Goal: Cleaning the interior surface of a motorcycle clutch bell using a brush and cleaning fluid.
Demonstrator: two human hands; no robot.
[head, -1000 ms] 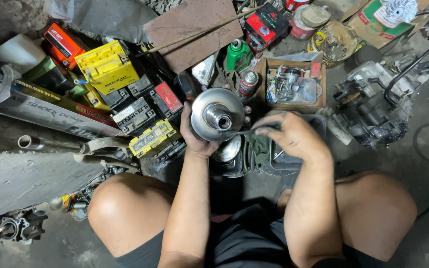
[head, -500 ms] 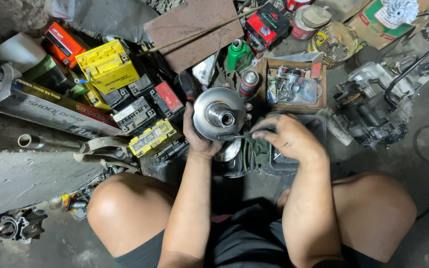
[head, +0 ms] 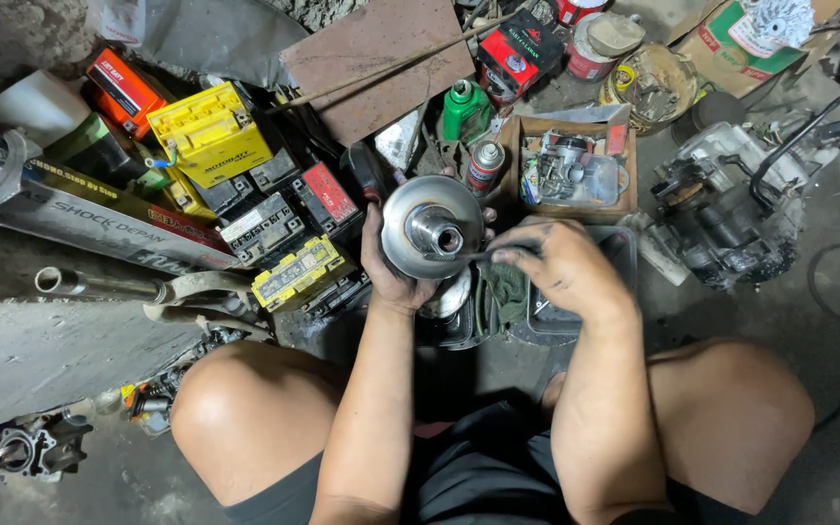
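Note:
My left hand [head: 388, 272] grips a round silver metal pulley disc [head: 431, 226] from below and behind, its hollow hub facing up toward me. My right hand [head: 556, 264] pinches a thin dark tool [head: 473, 256] whose tip reaches into the hub's opening. Both hands are over a dark tray [head: 546, 326] on the floor, with a green rag [head: 506, 292] and another shiny metal part [head: 451, 297] under the disc. My bare knees frame the bottom of the view.
Several small vehicle batteries, yellow [head: 211, 131] and black [head: 262, 226], are stacked to the left. A cardboard box of parts [head: 576, 167], a spray can [head: 485, 165], a green bottle [head: 463, 109] and an engine block [head: 731, 209] lie beyond. A concrete slab [head: 51, 355] is at left.
The disc has tilted slightly and my right hand has shifted a little, keeping the tool tip at the hub. Otherwise the scene is the same.

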